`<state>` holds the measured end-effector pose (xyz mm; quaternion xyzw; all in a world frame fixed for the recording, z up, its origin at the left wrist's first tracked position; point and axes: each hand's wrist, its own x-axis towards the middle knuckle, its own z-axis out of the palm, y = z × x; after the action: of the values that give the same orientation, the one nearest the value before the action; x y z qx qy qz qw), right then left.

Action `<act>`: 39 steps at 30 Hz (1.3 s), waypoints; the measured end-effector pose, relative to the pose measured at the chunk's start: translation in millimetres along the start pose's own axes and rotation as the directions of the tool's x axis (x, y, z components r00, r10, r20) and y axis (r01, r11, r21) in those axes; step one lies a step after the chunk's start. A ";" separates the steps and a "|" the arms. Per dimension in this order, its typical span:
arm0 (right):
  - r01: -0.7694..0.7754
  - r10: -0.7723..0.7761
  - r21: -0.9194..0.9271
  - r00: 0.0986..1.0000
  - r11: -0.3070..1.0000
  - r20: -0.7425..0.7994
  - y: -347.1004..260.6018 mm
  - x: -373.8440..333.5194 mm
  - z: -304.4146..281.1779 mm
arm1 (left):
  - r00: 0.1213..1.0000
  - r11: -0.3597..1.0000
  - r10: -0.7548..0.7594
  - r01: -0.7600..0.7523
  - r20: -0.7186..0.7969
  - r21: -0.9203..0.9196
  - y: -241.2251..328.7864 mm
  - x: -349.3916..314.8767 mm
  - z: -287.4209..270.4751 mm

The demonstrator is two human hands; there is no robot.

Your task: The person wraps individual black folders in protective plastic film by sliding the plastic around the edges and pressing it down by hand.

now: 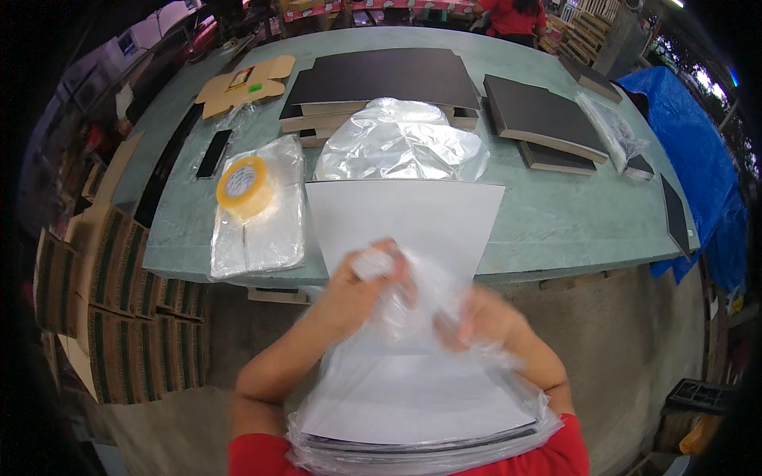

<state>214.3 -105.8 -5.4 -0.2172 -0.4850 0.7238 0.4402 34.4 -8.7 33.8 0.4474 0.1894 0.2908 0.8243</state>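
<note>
In front of me a flat white panel [405,210] leans with its far end at the table edge. Its near part lies inside a clear plastic bag [421,313], on top of a stack of white sheets [432,397] with dark edges, also wrapped in plastic, close against my body. My left hand [365,289] is closed round a crumpled bunch of the bag's film above the panel. Blurred by motion, my right hand [480,321] has its fingers curled on the film at the panel's right side.
The green table [579,230] holds a yellow tape roll [244,186] on a pack of clear bags [278,230], a black phone [213,153], silvery plastic [405,147] and dark boards [381,75]. Brown cartons [143,349] stand left, a blue tarp [683,127] right. Someone in red [514,17] is beyond.
</note>
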 end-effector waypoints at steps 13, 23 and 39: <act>-0.144 0.667 -0.985 0.725 -0.100 -0.173 -12.9 -8.7 -19.9 | 0.497 0.809 -0.459 -0.109 0.737 0.577 54.2 -2.3 -8.6; 0.134 0.635 -0.849 0.725 -0.511 -0.267 -42.0 -4.1 27.2 | 0.809 -0.615 -0.581 -0.361 -0.092 0.701 -33.1 -28.4 -69.6; -0.509 -0.600 -0.810 0.757 -0.291 -0.260 -68.3 25.0 -24.9 | 0.659 -0.271 0.749 0.218 0.063 0.938 48.5 19.7 -94.8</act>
<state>248.9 -62.2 47.6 -0.6858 -0.6737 -0.1335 0.2408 -19.9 84.5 23.8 0.8060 0.4643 0.3635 -0.0520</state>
